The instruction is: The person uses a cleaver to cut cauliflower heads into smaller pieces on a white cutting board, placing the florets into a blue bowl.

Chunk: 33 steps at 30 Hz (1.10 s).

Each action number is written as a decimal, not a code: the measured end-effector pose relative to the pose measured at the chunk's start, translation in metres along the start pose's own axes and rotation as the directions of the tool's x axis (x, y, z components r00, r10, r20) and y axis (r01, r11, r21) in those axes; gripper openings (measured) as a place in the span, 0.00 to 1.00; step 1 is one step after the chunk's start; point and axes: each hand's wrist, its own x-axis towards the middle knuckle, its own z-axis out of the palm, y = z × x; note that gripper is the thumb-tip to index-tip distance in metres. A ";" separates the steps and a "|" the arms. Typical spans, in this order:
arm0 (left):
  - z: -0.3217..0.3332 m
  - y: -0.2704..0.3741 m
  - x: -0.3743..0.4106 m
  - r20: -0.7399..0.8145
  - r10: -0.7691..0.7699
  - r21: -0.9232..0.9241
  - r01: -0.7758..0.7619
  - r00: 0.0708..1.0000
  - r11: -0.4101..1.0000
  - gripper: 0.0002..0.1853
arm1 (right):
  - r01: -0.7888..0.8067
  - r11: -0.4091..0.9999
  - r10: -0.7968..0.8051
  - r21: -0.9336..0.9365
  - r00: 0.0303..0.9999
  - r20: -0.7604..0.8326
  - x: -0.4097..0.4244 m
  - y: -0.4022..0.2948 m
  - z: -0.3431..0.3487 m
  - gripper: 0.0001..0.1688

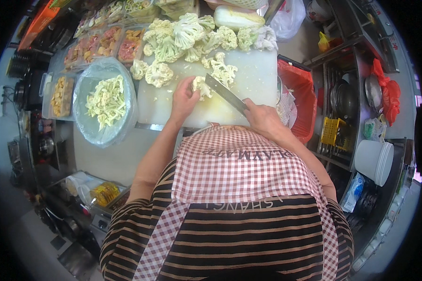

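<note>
On a white cutting board (154,105), my left hand (186,95) holds a small cauliflower piece (201,87) between thumb and fingers. A knife (228,94) is gripped in my right hand (263,114), its blade slanting up and left so that the tip lies at the right side of that piece. Another cauliflower piece (223,72) rests just beyond the blade. A larger floret (159,74) sits left of my left hand. Many cauliflower chunks (186,31) are heaped along the board's far edge, beside a napa cabbage (237,18). Small crumbs are scattered over the board.
At the left stands a plastic-lined bowl (80,116) with cut cauliflower (107,102). Behind it are plastic tubs of meat (129,44) and a tub of yellowish chunks (61,98). A red-lined bin (304,105) adjoins the board's right side. Metal shelving (355,123) with pans stands farther right.
</note>
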 end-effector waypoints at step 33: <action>-0.011 -0.007 0.001 0.174 -0.163 -0.310 0.212 0.971 0.927 0.24 | -0.329 0.502 0.132 0.800 0.943 0.305 0.023 0.038 0.023 0.24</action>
